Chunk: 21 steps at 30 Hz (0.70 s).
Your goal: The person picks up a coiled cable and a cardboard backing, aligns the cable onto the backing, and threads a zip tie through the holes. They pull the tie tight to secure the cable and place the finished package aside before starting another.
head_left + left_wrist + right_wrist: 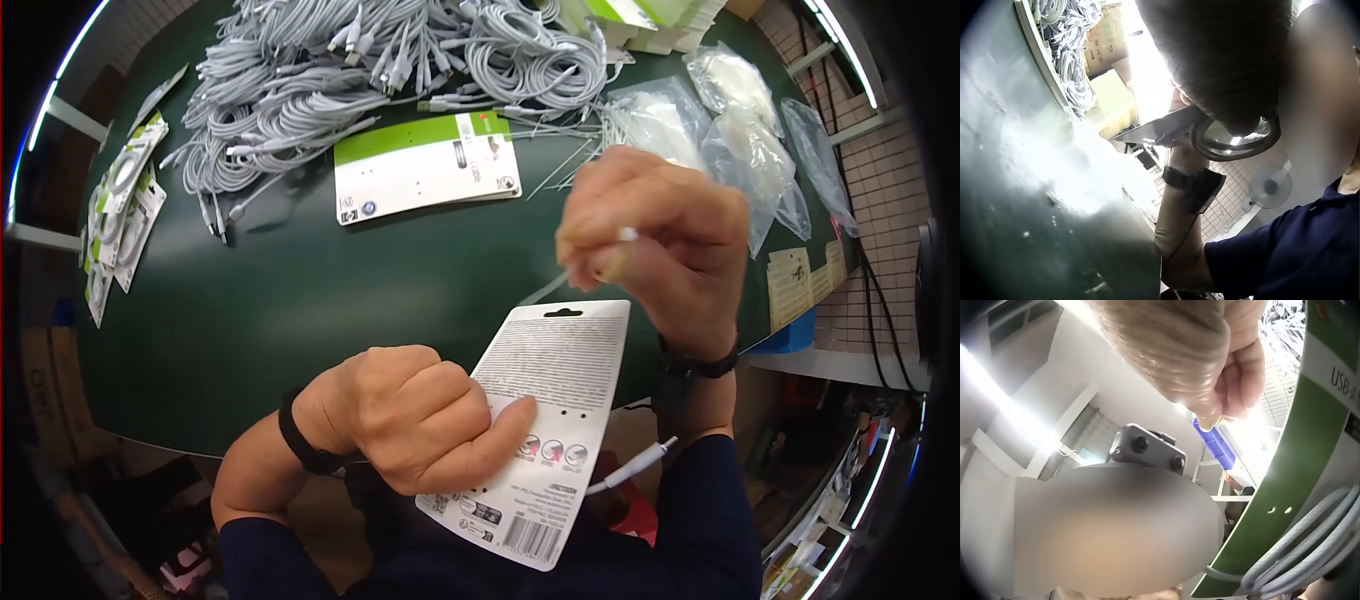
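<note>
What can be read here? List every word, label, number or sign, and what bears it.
"USB-", then apparently "A": front of the held card.
Too small or blurred to read:
Fine print and barcode digits: its back.
Print: flat card.
Print: packed cards at left.
Print: brown carton.
Letters: dim carton.

Green table (250, 290) — pale tiling (895, 180) — glowing tube light (1007, 399).

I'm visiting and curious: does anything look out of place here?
I see nothing spilled or damaged. Only a slim whitish cable plug stands out: it juts past the edge of the white printed card in the bare left hand, rather than sitting within its outline.
</note>
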### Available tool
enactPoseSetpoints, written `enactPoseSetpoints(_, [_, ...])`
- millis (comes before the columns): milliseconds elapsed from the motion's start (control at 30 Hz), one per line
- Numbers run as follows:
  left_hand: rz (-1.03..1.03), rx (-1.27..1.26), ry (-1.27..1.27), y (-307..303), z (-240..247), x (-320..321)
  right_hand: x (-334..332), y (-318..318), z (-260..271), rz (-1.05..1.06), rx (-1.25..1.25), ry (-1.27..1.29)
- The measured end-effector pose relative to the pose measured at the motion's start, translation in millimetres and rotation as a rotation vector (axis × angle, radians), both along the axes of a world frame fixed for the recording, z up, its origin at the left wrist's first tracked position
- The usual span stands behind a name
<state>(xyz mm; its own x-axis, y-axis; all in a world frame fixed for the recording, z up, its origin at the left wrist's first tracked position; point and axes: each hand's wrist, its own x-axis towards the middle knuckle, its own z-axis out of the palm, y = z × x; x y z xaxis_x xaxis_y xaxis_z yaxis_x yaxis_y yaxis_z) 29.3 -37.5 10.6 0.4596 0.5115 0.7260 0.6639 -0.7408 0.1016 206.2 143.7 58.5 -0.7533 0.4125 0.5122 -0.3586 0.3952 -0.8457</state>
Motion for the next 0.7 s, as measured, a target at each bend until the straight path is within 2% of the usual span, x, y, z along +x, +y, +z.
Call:
enactPoseSetpoints(67, [-0.042, 0.052, -0.002, 1, 0, 2, 4, 0, 4, 0.173, 0.028, 0.099])
enactPoseSetpoints(200, [-0.072, 0.105, -0.009, 1, -1, 5, 6, 1, 0, 0.363, 0.002, 0.141])
enactPoseSetpoints(367, [-0.077, 0.101, -0.027, -1, -2, 5, 10, -1, 4, 0.433, 0.034, 0.085])
enactPoseSetpoints(700, [-0.110, 0.078, -0.045, -2, 3, 3, 5, -16, 9, 0.522, -0.086, 0.062])
